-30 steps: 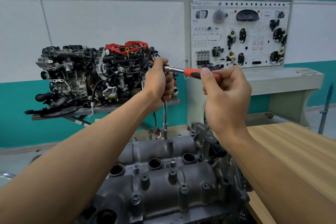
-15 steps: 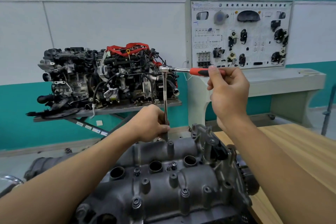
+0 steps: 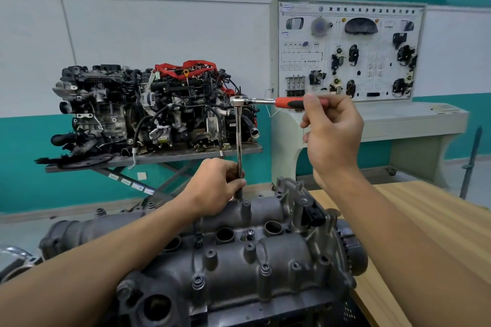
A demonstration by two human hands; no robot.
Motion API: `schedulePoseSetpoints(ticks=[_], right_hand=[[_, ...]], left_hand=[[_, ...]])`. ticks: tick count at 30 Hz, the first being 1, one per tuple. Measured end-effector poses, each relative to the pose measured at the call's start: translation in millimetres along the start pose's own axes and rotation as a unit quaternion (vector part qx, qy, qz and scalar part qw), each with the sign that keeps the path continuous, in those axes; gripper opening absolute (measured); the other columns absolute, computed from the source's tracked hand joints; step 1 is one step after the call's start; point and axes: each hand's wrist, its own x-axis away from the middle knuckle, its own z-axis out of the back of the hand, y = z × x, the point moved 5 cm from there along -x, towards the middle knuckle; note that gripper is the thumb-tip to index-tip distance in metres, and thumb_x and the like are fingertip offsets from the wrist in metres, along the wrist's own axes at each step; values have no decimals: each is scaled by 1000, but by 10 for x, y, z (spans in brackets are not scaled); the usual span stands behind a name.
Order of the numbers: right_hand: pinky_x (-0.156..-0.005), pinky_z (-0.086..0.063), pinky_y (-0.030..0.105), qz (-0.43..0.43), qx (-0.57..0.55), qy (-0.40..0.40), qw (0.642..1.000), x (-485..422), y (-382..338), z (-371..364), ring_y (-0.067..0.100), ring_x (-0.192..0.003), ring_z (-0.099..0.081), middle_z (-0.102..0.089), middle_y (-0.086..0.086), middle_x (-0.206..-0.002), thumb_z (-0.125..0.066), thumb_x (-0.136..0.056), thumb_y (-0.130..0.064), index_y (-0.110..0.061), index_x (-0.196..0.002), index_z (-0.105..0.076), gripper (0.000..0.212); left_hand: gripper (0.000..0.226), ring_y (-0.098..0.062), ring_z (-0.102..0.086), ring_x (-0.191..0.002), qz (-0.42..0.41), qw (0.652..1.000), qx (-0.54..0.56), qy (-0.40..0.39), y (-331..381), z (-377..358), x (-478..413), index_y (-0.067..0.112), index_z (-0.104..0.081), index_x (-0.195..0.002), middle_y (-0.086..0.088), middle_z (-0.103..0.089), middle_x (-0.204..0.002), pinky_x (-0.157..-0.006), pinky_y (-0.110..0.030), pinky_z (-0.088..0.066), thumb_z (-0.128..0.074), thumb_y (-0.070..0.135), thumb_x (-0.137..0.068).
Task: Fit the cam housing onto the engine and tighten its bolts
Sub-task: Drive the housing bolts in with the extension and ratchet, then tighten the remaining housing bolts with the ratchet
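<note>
The grey cast cam housing [image 3: 239,260] lies on the engine in front of me, with several bolts [image 3: 198,282] standing in its bosses. A ratchet wrench [image 3: 265,101] with a red handle carries a long vertical extension bar [image 3: 239,141] down to a bolt at the housing's far edge. My left hand [image 3: 212,186] grips the lower end of the bar just above the housing. My right hand [image 3: 329,130] holds the red handle, out to the right at head height.
A complete display engine [image 3: 148,111] sits on a metal stand behind the housing. A white training panel [image 3: 350,53] on a console stands at the back right. A wooden bench top [image 3: 425,220] runs along the right, with a dark pole [image 3: 470,164] beyond it.
My left hand has slid from the ratchet head down the extension bar to its lower end. The right hand stays on the handle, which now points more to the right.
</note>
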Motion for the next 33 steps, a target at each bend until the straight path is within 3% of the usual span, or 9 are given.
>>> schedulePoseSetpoints(ticks=[5, 7, 11, 14, 21, 23, 26, 28, 33], right_hand=[[-49, -43, 18, -26, -46, -30, 998, -117, -120, -204, 7, -56, -54, -61, 0, -68, -65, -96, -19, -13, -90, -56, 12], [-52, -46, 21, -15, -1, -52, 999, -147, -205, -315, 10, -60, -55, -63, 4, -73, -67, -94, -22, -15, -88, -56, 15], [-51, -44, 26, -52, 107, -91, 989, -224, -257, -132, 13, -60, -56, -63, 2, -68, -62, -96, -26, -14, -90, -54, 15], [-53, -41, 31, -157, 146, -141, 967, -287, -251, 380, 16, -57, -55, -61, 3, -61, -49, -95, -21, -10, -97, -56, 13], [-49, -50, 29, -371, 165, -232, 884, -103, -702, 1730, 32, -60, -67, -69, 23, -73, -36, -90, -21, -13, -127, -54, 42], [-51, -54, 29, -409, 157, -225, 870, 81, -920, 2151, 38, -73, -71, -71, 28, -86, -44, -86, -18, -8, -127, -48, 42], [-59, -57, 33, -439, 96, -230, 863, 418, -1197, 2689, 37, -85, -71, -68, 29, -110, -70, -65, -15, -18, -119, -49, 58], [-56, -54, 31, -428, 69, -187, 882, 560, -1370, 2986, 30, -75, -71, -68, 25, -114, -73, -67, -18, -13, -107, -61, 42], [-32, -23, 15, -392, 167, 28, 904, 762, -1640, 3860, 4, -37, -31, -49, -4, -60, -72, -75, -35, -18, -78, -57, 22]], left_hand=[[14, 9, -66, -73, 50, 974, 113, 192, -23, 623, -256, 20, -74, -99, 14, -71, -85, -79, -14, -56, -69, 8, -93], [13, 12, -64, -67, 39, 985, 83, 145, -17, 644, -273, 21, -72, -95, 16, -69, -79, -69, -6, -51, -68, 9, -94], [12, -6, -62, -68, 14, 999, 21, 33, 66, 477, -118, 10, -71, -90, -5, -74, -81, -69, -27, -55, -62, 13, -98], [12, 3, -58, -61, -34, 999, 8, -2, 358, 508, -92, 16, -67, -93, 2, -68, -77, -56, -13, -45, -58, 13, -99], [21, -6, -53, -65, -165, 971, -124, -123, 1445, 82, -82, 14, -59, -98, 1, -58, -79, -59, -22, -37, -40, 19, -105], [18, -23, -55, -79, -208, 959, -139, -134, 1763, -123, -12, 19, -54, -99, -1, -59, -86, -70, -37, -41, -38, 25, -105], [15, -23, -55, -79, -269, 954, -81, -108, 2301, -454, 149, 26, -50, -103, 4, -58, -85, -71, -40, -40, -37, 32, -104], [20, -16, -53, -69, -323, 940, -42, -103, 2690, -744, 340, 27, -49, -104, 11, -53, -75, -63, -38, -36, -34, 39, -102], [21, -8, -43, -62, -394, 909, 14, -131, 3359, -1611, 805, 26, -54, -108, 14, -43, -67, -58, -33, -31, -36, 38, -104]])
